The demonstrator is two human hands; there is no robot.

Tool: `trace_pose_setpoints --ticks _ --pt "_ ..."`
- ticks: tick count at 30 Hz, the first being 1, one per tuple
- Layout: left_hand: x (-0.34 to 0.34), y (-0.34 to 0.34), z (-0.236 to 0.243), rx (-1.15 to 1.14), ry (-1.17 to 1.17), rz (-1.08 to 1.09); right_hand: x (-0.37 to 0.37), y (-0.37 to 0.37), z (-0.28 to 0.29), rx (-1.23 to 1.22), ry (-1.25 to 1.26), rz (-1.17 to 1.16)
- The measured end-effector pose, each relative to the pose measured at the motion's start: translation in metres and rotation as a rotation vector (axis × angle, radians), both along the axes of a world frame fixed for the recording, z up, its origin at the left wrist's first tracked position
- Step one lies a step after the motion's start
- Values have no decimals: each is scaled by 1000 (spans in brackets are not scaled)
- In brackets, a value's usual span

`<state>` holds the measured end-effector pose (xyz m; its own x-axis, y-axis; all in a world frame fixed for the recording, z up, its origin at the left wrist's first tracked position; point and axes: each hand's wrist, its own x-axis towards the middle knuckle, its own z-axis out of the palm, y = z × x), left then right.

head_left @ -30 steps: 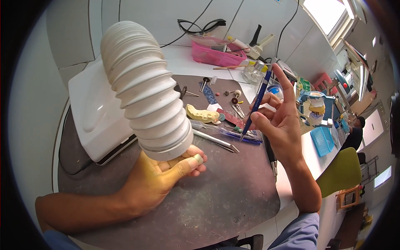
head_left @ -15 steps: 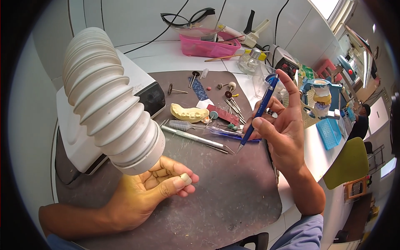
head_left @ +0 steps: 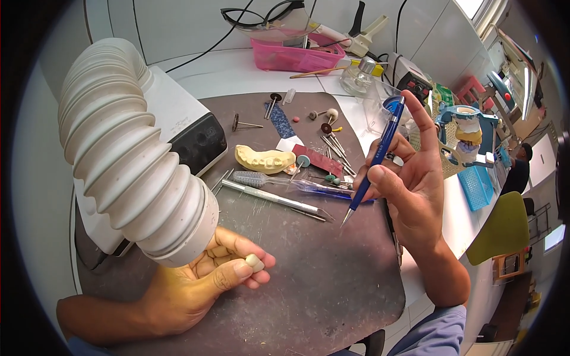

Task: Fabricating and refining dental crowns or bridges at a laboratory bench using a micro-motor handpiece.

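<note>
My left hand (head_left: 190, 288) pinches a small tooth-coloured dental crown piece (head_left: 255, 263) between thumb and fingers, just beyond the mouth of a ribbed white hose (head_left: 142, 160). The hose end hides part of the hand's back and knuckles. Over the right part of the grey mat (head_left: 320, 279), my right hand (head_left: 415, 193) grips a blue mechanical pencil (head_left: 380, 148), its index finger raised along the top end. The pencil's tip points down to the left, apart from the crown piece. A yellowish dental cast (head_left: 263, 159) lies beyond both hands.
A craft knife (head_left: 270, 196), an interdental-style brush (head_left: 258, 178) and several rotary burs (head_left: 338, 148) lie on the mat. Behind stand a pink basket (head_left: 291, 58) and a glass bottle (head_left: 356, 78). A blue articulator (head_left: 451, 136) holds casts at right. A white machine (head_left: 172, 118) stands left.
The view has shifted slightly, with the hose now farther left in it. Both hands sit a little lower against the mat, and their holds on the crown piece and pencil are unchanged.
</note>
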<state>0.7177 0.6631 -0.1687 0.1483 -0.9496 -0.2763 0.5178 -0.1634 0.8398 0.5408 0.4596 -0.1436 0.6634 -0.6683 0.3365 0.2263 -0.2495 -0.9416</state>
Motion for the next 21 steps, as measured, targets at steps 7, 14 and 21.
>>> trace_pose_setpoints --ticks 7,14,21 --pt "0 2 -1 -20 -11 -9 1 3 0 -3 -18 -64" --pt "2 -2 -8 -42 24 -21 0 1 2 -6 2 -64" --pt "0 4 5 -15 -16 -13 -3 9 5 -28 -81 -100"
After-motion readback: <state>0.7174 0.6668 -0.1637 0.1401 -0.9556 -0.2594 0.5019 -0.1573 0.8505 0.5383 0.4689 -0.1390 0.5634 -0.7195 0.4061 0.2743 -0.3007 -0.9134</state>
